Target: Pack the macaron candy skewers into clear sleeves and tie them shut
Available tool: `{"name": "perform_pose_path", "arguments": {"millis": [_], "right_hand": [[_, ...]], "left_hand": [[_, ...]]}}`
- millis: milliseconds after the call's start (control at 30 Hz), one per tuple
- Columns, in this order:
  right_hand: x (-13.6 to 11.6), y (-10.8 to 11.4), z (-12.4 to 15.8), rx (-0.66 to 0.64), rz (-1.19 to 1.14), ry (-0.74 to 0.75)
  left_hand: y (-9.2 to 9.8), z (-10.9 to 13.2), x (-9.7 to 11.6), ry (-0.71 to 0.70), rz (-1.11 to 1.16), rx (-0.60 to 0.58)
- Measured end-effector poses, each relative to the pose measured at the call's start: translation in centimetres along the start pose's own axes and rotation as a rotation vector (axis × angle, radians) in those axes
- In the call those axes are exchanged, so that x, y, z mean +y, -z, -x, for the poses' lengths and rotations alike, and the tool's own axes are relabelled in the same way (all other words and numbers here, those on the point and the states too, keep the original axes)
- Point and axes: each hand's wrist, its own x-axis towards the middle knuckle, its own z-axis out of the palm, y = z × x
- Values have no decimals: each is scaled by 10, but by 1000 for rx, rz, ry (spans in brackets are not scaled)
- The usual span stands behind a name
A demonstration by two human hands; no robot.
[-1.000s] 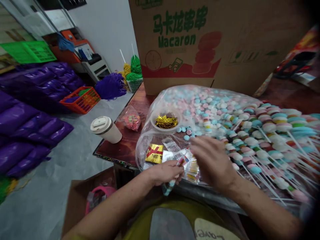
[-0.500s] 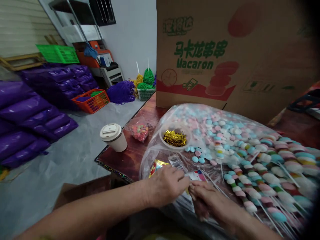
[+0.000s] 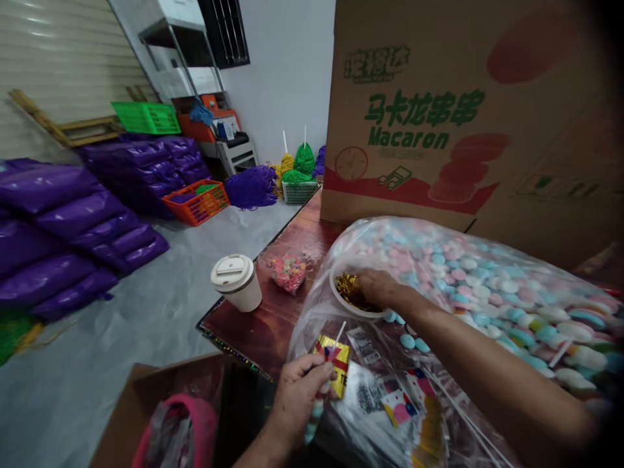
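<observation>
My left hand [image 3: 305, 390] is closed around a candy skewer in clear wrap [image 3: 314, 419]. Its white stick [image 3: 340, 333] points up past my thumb, and pastel candies show below my fist. Just behind the fingers is a gold packet [image 3: 341, 374] with red and dark print. My right hand [image 3: 380, 289] reaches into a white bowl [image 3: 363, 313] of shiny gold twist ties [image 3: 347, 286]. Its fingertips are down among the ties and hidden, so their grip does not show. Printed packets [image 3: 397, 403] lie on clear plastic between my arms.
A large bag of pastel candies [image 3: 468, 266] spreads across the right of the table. Behind it stands a Macaron carton [image 3: 409, 162]. A lidded cup [image 3: 238, 286] and a small bag of colourful pieces [image 3: 288, 270] sit at left. An open box with a pink container [image 3: 202, 416] is below.
My hands were together over the packets and have separated. The left has come down and left with the skewer; the right has moved up into the bowl. The view has shifted left.
</observation>
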Motion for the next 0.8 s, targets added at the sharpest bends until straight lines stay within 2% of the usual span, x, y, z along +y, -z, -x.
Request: {"name": "perform_pose_path", "arguments": {"millis": [100,167,267,333,400,467,567,700,800], "right_hand": [[4,13,25,45,-36,-68],[0,23,53,99,-60,-114],[-23,21,106,163,-232,-70],[-46,6,140,187,-670,46],[-66,-14,163,217,-984,9],[-76,-32,174,245,-1167,-74],[-74,-49,178,262,-1275,-129],[-64,-56,185,260,-1271,-131],[-65,-58,193,304,-1193,-146]], "left_hand": [[-6,-5,6,29,26,-34],[-14,-8,9,31,48,-54],[-28,-11,12,22,61,-77],[-36,-10,11,9,51,-95],[-44,-8,7,-21,45,-117],[-51,-4,3,-68,27,-142],[-56,4,-2,-99,-103,-197],[-57,18,-3,-73,-232,-305],[-56,26,-4,-77,-276,-405]]}}
